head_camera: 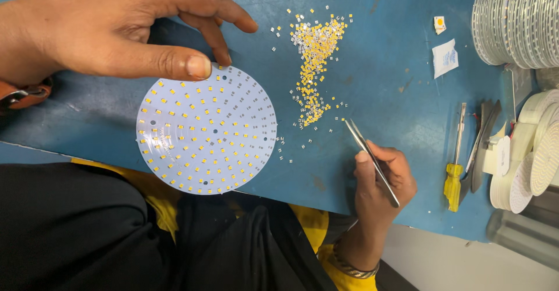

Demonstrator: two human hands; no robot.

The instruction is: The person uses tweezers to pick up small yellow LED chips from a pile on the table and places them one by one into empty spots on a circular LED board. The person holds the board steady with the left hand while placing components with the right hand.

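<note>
Metal tweezers (372, 162) pinched in right hand (381, 180), tips just short of yellow chip pile (314, 64) ahead; left hand (116, 26) spread, fingertips steadying round white board (207, 131) on blue table (378, 64); best lifting single chips squarely

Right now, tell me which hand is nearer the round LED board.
Left. The left hand touches the round LED board at its top edge; the right hand, holding tweezers, sits apart to its right.

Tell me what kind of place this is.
Probably an LED lamp assembly bench: a round white LED board half filled with chips, loose yellow LED chips heaped on the blue worktable, and stacks of finished round boards.
</note>
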